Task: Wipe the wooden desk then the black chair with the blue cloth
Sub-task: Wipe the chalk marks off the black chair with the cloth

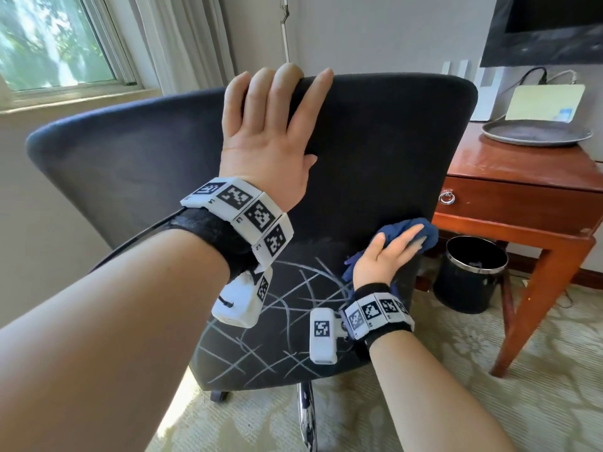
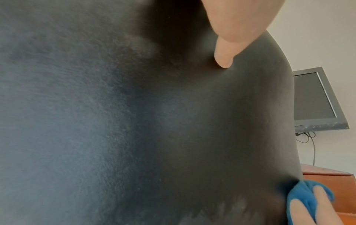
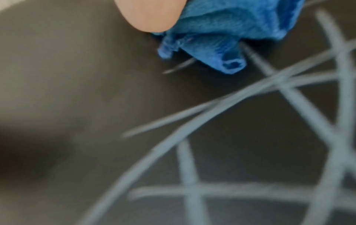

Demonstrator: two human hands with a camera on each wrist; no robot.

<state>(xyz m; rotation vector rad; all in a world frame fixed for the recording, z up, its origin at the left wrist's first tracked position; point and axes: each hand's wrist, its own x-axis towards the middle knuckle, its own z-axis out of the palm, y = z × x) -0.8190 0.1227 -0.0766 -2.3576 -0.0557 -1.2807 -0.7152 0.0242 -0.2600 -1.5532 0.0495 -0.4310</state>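
Observation:
The black chair (image 1: 130,164) faces away from me, its backrest filling the head view. My left hand (image 1: 277,125) grips the top edge of the backrest, fingers hooked over it and thumb (image 2: 225,53) pressed into the near face. My right hand (image 1: 391,246) lies flat on the bunched blue cloth (image 1: 427,236), pressing it against the backrest's lower right edge. White scribbled lines (image 1: 287,308) cross the lower backrest below and left of the cloth. The right wrist view shows the cloth (image 3: 221,38) beside the thumb, just above these lines (image 3: 212,109). The wooden desk (image 1: 522,164) stands to the right.
A grey round tray (image 1: 535,133) sits on the desk, which has a drawer with a ring pull. A black waste bin (image 1: 470,275) stands under the desk, close to the chair. A dark screen (image 1: 548,27) hangs on the wall. The chair's chrome base (image 1: 306,419) rests on patterned carpet.

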